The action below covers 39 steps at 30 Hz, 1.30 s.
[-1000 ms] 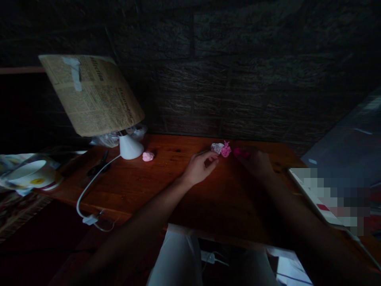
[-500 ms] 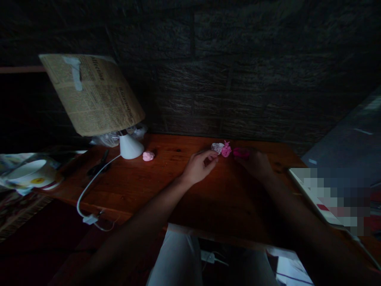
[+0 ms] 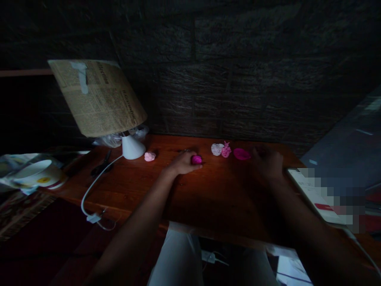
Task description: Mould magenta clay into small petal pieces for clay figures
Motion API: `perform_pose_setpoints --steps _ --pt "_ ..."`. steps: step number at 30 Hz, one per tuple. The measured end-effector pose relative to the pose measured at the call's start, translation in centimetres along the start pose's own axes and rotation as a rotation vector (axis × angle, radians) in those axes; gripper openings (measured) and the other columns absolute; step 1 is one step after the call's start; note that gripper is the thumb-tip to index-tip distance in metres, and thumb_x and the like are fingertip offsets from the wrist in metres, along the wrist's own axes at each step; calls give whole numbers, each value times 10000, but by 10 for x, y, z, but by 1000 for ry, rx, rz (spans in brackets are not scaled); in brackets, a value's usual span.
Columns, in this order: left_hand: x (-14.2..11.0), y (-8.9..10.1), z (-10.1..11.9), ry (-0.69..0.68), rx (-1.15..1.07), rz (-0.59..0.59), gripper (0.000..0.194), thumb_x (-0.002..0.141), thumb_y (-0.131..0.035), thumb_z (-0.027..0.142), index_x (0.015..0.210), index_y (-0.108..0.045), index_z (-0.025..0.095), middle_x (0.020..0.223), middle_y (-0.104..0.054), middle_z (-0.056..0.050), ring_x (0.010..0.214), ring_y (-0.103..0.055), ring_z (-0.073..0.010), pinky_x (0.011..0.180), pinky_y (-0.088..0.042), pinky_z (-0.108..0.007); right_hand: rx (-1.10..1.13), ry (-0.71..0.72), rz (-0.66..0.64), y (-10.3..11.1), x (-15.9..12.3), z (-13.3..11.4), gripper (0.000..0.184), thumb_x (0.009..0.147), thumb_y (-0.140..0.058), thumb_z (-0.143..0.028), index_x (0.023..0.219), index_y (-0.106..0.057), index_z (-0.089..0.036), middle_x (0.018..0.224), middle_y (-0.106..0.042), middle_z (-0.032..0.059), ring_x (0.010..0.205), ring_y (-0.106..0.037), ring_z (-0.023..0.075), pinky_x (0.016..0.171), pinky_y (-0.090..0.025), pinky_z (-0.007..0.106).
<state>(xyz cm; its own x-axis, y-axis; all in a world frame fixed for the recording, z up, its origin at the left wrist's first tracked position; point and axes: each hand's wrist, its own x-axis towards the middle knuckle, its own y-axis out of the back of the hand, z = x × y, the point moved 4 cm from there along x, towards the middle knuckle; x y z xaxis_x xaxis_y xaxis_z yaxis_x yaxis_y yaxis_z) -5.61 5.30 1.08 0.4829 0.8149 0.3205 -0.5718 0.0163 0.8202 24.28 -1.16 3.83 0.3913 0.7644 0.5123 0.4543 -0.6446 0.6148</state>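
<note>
My left hand (image 3: 185, 162) curls thumb and fingers around a small bright-magenta piece (image 3: 196, 159), low over the wooden table. The piece looks round and cupped; its material is hard to make out. My right hand (image 3: 267, 162) is in deep shadow, its fingers loosely bent and apart, with nothing visible in them. Just left of those fingers a flat magenta oval (image 3: 241, 154) lies on the table. Beside the oval sit a pink crumpled flower-like piece (image 3: 226, 150) and a whitish crumpled piece (image 3: 217, 149), touching each other.
A lamp with a newsprint shade (image 3: 98, 97) stands at left, near a pale pink lump (image 3: 149, 156). Its white cord (image 3: 91, 194) hangs over the table edge. Dark scissors (image 3: 101, 163), a white bowl-like container (image 3: 38, 174) and a book-like item (image 3: 315, 198) lie around.
My left hand has drawn back leftward from the whitish piece, and a magenta piece now shows in it. My right hand has shifted right, off the magenta oval. The view has tilted slightly.
</note>
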Motion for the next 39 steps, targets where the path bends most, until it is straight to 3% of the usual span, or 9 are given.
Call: perform_pose_setpoints --steps 2,5,10,15,20,25,31,39 --pt "0 -1 0 -3 -34 -46 241 690 -791 257 908 -718 183 856 -736 -51 788 -679 -210 703 -522 -301 62 53 9 0 -4 -8 419 896 -551 -524 872 -757 -160 781 -768 142 706 -719 272 645 -493 338" --pt "1 -4 11 -52 -200 -58 293 694 -742 137 984 -698 159 890 -722 -42 793 -663 -174 731 -517 -284 197 149 -52 -4 -15 -26 440 900 -531 -543 876 -760 -168 779 -765 107 679 -701 234 624 -484 313" --pt "2 -7 33 -143 -471 49 374 720 -762 157 1074 -643 144 1026 -695 -74 842 -649 -142 709 -515 -237 342 346 -489 -37 -39 -54 430 889 -554 -565 781 -742 -193 691 -720 43 606 -643 184 588 -470 289" --pt "2 -17 39 -139 -533 66 407 723 -811 252 1065 -620 142 900 -678 -37 699 -594 -102 600 -463 -192 487 279 -673 -60 -51 -54 373 903 -542 -509 911 -721 -182 670 -657 0 529 -583 137 519 -448 256" --pt "1 -23 42 -193 -584 18 490 738 -808 256 1179 -621 154 1076 -692 -89 775 -627 -115 655 -496 -210 609 161 -698 -60 -49 -51 342 847 -603 -484 927 -723 -174 631 -641 -17 472 -548 112 492 -452 241" --pt "0 -23 45 -214 -629 -76 289 861 -686 250 1119 -659 122 976 -732 -93 786 -672 -130 704 -522 -232 653 154 -744 -61 -50 -52 314 803 -645 -476 872 -729 -182 677 -666 -5 500 -551 111 507 -475 243" --pt "1 -24 43 -191 -660 -88 300 826 -719 259 1085 -651 125 924 -724 -68 759 -665 -116 686 -514 -216 704 144 -706 -66 -50 -48 313 778 -679 -474 919 -732 -200 848 -744 43 600 -616 146 526 -503 257" --pt "-1 -28 42 -235 -588 -71 382 829 -720 275 1178 -659 134 961 -738 -84 800 -674 -141 701 -524 -240 605 232 -657 -63 -49 -50 198 818 -615 -324 895 -752 -203 817 -764 34 677 -672 180 616 -527 291"
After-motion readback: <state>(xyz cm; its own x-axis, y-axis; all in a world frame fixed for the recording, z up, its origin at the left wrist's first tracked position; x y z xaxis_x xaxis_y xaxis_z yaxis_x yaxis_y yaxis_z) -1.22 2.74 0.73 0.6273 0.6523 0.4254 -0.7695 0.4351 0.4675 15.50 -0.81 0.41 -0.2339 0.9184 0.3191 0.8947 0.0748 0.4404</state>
